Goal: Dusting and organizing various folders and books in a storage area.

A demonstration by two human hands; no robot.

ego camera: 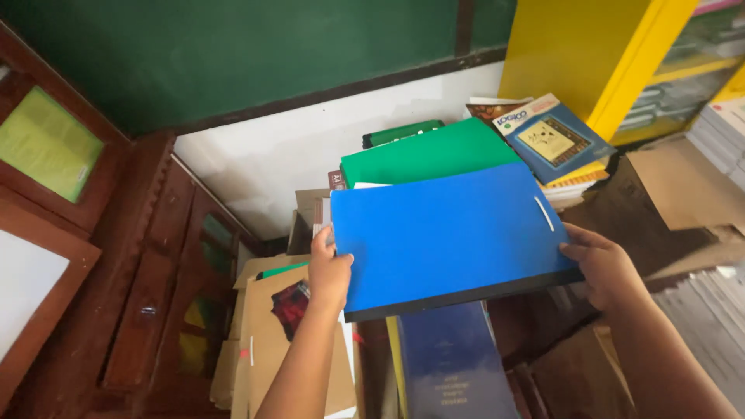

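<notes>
Blue folder (450,233): flat, wide, dark lower edge, held between both hands roughly level, slightly tilted with its right side farther away, over a pile of books and papers. A short white strap or elastic shows near its right edge.

Nearest: both forearms enter from the bottom edge and reach up into the scene. Left forearm runs almost straight up, wrist bent slightly inward. Left hand (329,270) grips the folder's left edge, thumb on top of the cover, fingers curled underneath and out of sight. Right forearm comes in from the lower right corner at a slant. Right hand (604,265) clasps the folder's right near corner, thumb lying along the top surface, fingers wrapped under the edge.

Below the folder, near: a dark blue book (454,365) lies flat with pale lettering, partly covered by the folder. To its left, brown paper envelopes (268,341) lean in a stack; a dark red patch shows on one.

Left: a dark wooden cabinet (155,295) with carved trim and glazed panels.

Farther: a green folder (427,154) lies just behind the blue one, its near edge hidden by it. Right of that, a blue-covered book (552,138) with a yellow square picture sits atop a stack of books.

Far right: a yellow cabinet (590,62) with shelves. Flattened cardboard (683,186) lies in front of it.

Farthest: a white wall (256,163) below a green chalkboard (233,54).
</notes>
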